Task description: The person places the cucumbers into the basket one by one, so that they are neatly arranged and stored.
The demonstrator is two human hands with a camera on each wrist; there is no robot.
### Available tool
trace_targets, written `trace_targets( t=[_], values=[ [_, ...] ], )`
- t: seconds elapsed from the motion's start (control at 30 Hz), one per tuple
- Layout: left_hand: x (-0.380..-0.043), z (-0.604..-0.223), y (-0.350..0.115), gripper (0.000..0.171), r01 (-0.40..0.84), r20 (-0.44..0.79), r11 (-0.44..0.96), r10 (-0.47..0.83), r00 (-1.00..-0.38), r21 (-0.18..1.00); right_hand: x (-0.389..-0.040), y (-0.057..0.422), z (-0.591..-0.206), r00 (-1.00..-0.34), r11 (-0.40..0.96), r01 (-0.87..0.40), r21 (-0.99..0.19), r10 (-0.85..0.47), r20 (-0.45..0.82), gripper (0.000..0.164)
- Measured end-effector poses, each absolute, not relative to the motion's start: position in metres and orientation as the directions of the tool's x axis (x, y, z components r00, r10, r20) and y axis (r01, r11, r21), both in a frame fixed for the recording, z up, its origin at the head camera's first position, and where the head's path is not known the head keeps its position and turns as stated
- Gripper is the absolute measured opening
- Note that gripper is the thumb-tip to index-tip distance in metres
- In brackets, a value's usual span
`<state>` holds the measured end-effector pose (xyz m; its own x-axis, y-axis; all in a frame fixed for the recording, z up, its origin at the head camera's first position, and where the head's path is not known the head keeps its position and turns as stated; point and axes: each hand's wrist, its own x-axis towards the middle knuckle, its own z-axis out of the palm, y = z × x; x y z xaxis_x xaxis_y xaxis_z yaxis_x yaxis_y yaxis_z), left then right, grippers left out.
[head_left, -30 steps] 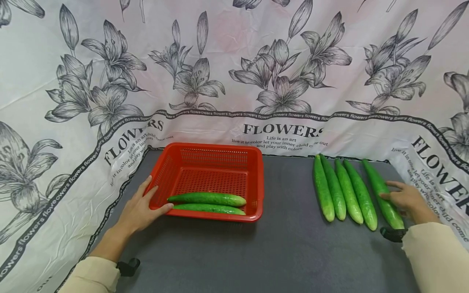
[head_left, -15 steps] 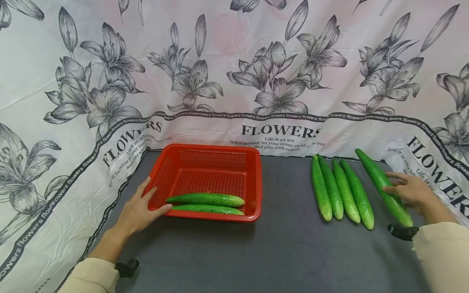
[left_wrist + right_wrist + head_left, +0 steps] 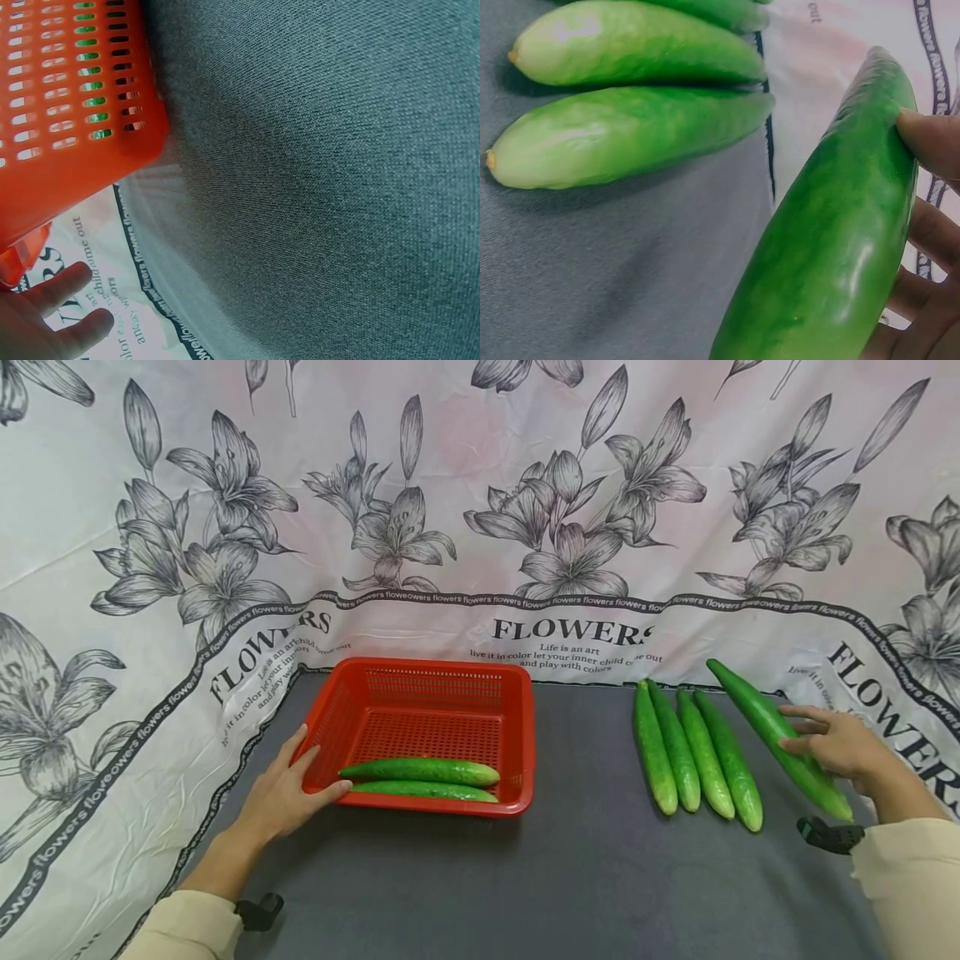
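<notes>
My right hand (image 3: pixel 847 745) grips a long green cucumber (image 3: pixel 776 735), thumb on one side and fingers on the other. In the right wrist view this cucumber (image 3: pixel 817 247) is tilted and held above the table. Several more cucumbers (image 3: pixel 692 760) lie side by side just left of it. At the left, my left hand (image 3: pixel 277 793) rests against the left side of a red plastic basket (image 3: pixel 525 735), its fingers spread and fairly straight. Two cucumbers (image 3: pixel 420 770) lie along the basket's near wall. The left wrist view shows the basket's slotted wall (image 3: pixel 75 165) and a few fingertips (image 3: pixel 75 279).
A grey cloth (image 3: pixel 570 877) covers the table. Behind and along the sides hangs a white curtain (image 3: pixel 450 552) printed with flowers and lettering, which meets the table's back edge close to the cucumbers' far ends.
My right hand has lifted its cucumber from beside the row, turning it so the far end points more to the left. The left hand and basket have stayed in place.
</notes>
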<state>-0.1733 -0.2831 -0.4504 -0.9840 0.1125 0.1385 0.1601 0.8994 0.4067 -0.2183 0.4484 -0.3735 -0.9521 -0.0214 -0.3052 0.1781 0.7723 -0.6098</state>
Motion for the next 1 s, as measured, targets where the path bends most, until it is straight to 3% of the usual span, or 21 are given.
trace_targets(
  t=[0.53, 1.0],
  values=[
    [-0.173, -0.45, -0.283, 0.089, 0.162, 0.139, 0.897, 0.114, -0.984, 0.412, -0.215, 0.411, -0.338, -0.971, 0.837, -0.052, -0.544, -0.17, -0.167, 0.065],
    [-0.173, -0.449, -0.283, 0.089, 0.163, 0.147, 0.898, 0.112, -0.983, 0.408, -0.211, 0.373, -0.311, -0.953, 0.807, -0.205, -0.554, -0.295, -0.076, 0.059]
  ],
)
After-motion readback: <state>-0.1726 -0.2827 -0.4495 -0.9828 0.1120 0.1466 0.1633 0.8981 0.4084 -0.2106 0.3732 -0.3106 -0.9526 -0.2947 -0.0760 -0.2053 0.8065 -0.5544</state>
